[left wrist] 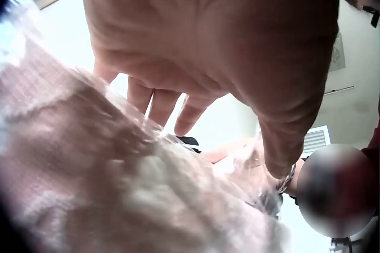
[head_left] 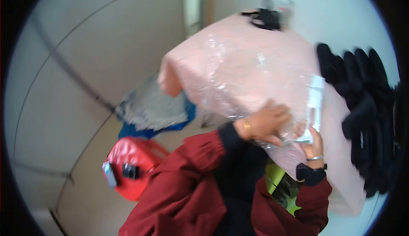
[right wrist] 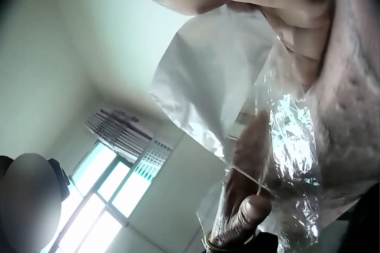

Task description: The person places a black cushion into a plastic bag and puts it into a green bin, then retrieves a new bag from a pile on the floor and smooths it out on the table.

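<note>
A large clear plastic bag (head_left: 221,87) with a white strip (head_left: 315,95) along its right side lies spread over the pink tablecloth (head_left: 191,44). My right hand (head_left: 313,144) grips the bag by the near end of the white strip. In the right wrist view, its curled fingers hold the bag's white part (right wrist: 208,75), which hangs beside shiny clear film (right wrist: 291,140). My left hand (head_left: 266,123) is spread over the near edge of the bag, its fingers loosely extended. The left wrist view shows that palm (left wrist: 208,33) over the crinkled film.
Black padded, finger-shaped objects (head_left: 362,95) line the table's right side. A black strapped item (head_left: 268,19) lies at the far edge. On the floor at left are a red stool (head_left: 136,151) with small boxes on it and a blue bag (head_left: 153,108) with whitish contents.
</note>
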`<state>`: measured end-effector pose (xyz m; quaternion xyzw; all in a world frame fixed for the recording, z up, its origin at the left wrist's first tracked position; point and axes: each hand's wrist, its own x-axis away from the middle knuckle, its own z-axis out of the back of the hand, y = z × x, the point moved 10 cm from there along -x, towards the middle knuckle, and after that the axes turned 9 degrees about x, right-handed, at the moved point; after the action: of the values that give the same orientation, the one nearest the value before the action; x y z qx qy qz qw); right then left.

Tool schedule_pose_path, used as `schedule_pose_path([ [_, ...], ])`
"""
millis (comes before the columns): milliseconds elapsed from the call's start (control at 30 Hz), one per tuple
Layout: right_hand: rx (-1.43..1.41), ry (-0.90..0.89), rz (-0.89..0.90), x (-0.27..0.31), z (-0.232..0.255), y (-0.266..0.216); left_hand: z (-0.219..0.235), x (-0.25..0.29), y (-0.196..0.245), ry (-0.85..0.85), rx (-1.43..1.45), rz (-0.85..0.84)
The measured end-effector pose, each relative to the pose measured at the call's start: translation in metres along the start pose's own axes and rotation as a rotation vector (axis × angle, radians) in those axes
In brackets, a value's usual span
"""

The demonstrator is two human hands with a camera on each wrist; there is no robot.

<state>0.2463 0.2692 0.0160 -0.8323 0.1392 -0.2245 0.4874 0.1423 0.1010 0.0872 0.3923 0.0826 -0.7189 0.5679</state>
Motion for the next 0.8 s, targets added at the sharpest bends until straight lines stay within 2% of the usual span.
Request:
schedule_pose_path([
  [33,-0.026,-0.054,0.023,0.007,-0.022,-0.005,-0.003,0.006,-0.012,-0.049,-0.060,0.043],
  [67,-0.041,-0.014,0.060,0.007,-0.013,-0.008,-0.003,0.009,-0.020,-0.094,-0.093,0.071],
  [100,-0.054,-0.051,0.057,0.005,-0.009,-0.007,-0.003,0.009,-0.028,-0.139,-0.137,0.110],
  [167,-0.084,-0.083,0.060,0.002,0.001,-0.004,-0.003,0.012,-0.042,-0.168,-0.192,0.120],
  [267,-0.154,-0.198,0.200,0.011,-0.013,-0.014,0.020,0.032,-0.071,-0.173,-0.288,0.173],
  [300,-0.155,-0.180,0.208,0.014,-0.015,-0.015,0.029,0.039,-0.084,-0.167,-0.328,0.209],
  [400,-0.095,0.099,0.198,0.021,0.013,-0.016,0.048,0.054,-0.119,-0.170,-0.352,0.260],
  [500,-0.153,0.008,0.264,0.011,0.047,-0.009,0.075,0.055,-0.130,-0.161,-0.439,0.244],
  [533,-0.180,-0.051,0.293,0.010,0.055,-0.010,0.093,0.053,-0.130,-0.080,-0.450,0.259],
  [567,-0.183,-0.034,0.295,0.014,0.053,-0.013,0.110,0.053,-0.128,0.001,-0.450,0.275],
  [600,-0.196,0.062,0.299,0.017,0.056,-0.018,0.116,0.054,-0.125,-0.007,-0.439,0.268],
  [667,-0.223,0.243,0.306,0.025,0.059,-0.021,0.145,0.068,-0.121,0.157,-0.282,0.367],
  [700,-0.227,0.244,0.311,0.025,0.059,-0.017,0.157,0.079,-0.122,0.242,-0.211,0.415],
  [733,-0.243,0.240,0.309,0.023,0.066,-0.013,0.156,0.087,-0.120,0.238,-0.216,0.410],
  [800,-0.267,0.230,0.308,0.022,0.077,-0.010,0.159,0.112,-0.124,0.357,-0.214,0.455],
])
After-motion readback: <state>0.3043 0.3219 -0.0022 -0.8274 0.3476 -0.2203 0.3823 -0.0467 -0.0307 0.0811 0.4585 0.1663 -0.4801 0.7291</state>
